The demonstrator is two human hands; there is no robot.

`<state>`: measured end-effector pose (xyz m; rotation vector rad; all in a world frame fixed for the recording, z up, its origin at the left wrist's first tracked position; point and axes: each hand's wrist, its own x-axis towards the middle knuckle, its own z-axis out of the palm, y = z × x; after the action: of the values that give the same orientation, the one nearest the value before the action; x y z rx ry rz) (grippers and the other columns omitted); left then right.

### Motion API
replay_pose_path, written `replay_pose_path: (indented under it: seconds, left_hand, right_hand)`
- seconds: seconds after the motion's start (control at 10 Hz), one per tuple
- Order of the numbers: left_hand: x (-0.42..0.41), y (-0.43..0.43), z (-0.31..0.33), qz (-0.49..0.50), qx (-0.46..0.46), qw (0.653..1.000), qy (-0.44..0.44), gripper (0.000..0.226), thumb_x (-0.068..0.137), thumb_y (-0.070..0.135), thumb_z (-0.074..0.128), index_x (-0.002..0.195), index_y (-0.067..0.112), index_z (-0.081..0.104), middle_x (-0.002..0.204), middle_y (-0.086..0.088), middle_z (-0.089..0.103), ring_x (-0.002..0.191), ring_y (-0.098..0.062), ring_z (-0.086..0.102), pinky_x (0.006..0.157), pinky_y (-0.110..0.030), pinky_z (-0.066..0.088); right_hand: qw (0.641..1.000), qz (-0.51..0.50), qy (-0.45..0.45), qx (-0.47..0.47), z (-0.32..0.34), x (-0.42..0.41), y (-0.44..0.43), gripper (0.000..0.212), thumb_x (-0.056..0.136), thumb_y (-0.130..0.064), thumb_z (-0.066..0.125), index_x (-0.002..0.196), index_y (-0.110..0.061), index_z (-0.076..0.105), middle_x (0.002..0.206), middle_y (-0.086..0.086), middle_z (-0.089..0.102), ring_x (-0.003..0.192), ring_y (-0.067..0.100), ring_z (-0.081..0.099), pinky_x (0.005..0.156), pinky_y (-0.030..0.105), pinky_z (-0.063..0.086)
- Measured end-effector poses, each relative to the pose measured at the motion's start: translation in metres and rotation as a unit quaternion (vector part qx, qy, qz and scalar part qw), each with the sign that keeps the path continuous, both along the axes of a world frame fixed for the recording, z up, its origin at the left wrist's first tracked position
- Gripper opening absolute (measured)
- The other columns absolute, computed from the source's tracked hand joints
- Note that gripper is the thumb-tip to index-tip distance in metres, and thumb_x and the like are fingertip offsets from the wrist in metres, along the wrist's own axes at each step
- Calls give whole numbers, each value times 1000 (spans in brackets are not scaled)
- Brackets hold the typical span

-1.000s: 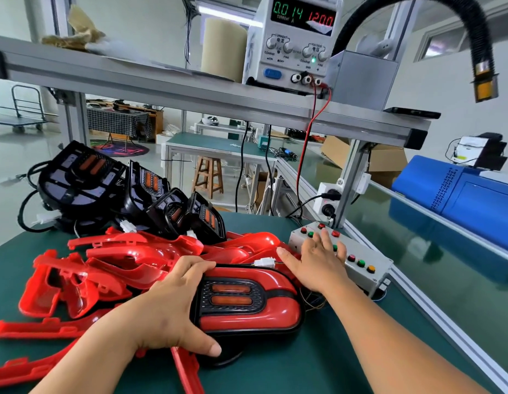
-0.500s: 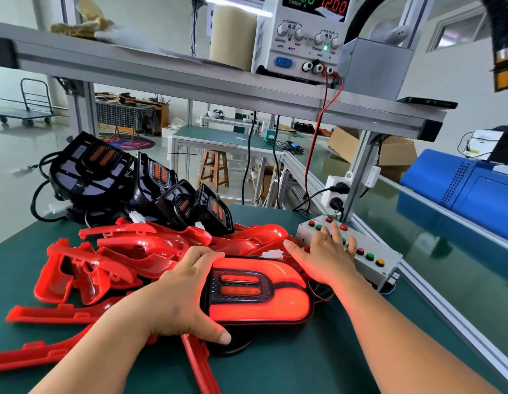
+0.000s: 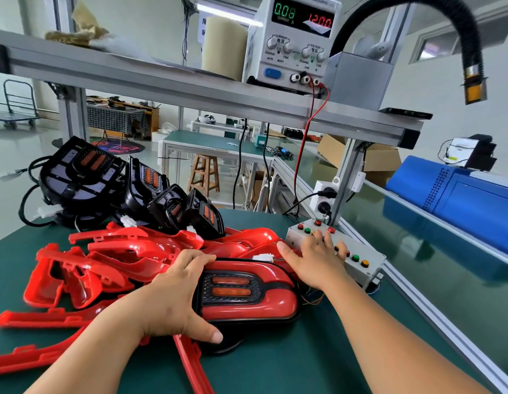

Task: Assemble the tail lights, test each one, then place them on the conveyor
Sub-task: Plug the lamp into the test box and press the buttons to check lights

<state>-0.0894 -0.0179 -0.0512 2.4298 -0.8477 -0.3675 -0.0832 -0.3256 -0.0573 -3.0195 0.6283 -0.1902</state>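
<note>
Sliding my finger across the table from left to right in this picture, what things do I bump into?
First the loose red covers → left hand → tail light → right hand → green belt.

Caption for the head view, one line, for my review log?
Left hand holds the assembled tail light while right hand rests on the button box.

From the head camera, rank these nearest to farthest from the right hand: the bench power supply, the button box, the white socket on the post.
1. Button box, touched by the right hand.
2. White socket, on the post behind the box.
3. Power supply, up on the shelf.
</note>
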Motion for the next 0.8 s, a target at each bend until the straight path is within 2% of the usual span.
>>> replay_pose_path:
  seconds: [0.1,0.2,0.7,0.8]
  left_hand:
    - [0,0,0,-3,-2,1000,6,137,41,73,79,149,37,4,130,35,4,131,-23,34,109,-42,38]
    - [1,0,0,-5,-4,1000,5,137,40,74,78,149,37,3,131,34,5,131,-22,34,109,-42,38]
    - [-1,-1,1,-4,-2,1000,4,137,43,72,79,150,36,2,132,32,5,131,-21,34,110,-40,37]
    - [-1,-1,1,-3,-5,1000,-9,140,37,75,74,151,34,3,133,33,4,134,-16,32,113,-35,33]
  right_hand:
    - [1000,-27,-11,7,-2,-15,-1,121,66,-91,-6,153,-11,22,163,15,0,150,30,-5,116,55,-8]
    - [999,-43,-11,0,-3,-29,-2,127,60,-90,-13,153,-10,19,163,15,-3,150,31,-6,116,54,-9]
    - [997,-70,-7,-32,-5,-50,-7,133,53,-91,-19,148,-12,31,163,16,4,150,29,2,115,53,-6]
    - [997,-75,-3,-19,-5,-52,-6,132,55,-92,-15,152,-10,21,163,16,-1,151,29,0,117,54,-1]
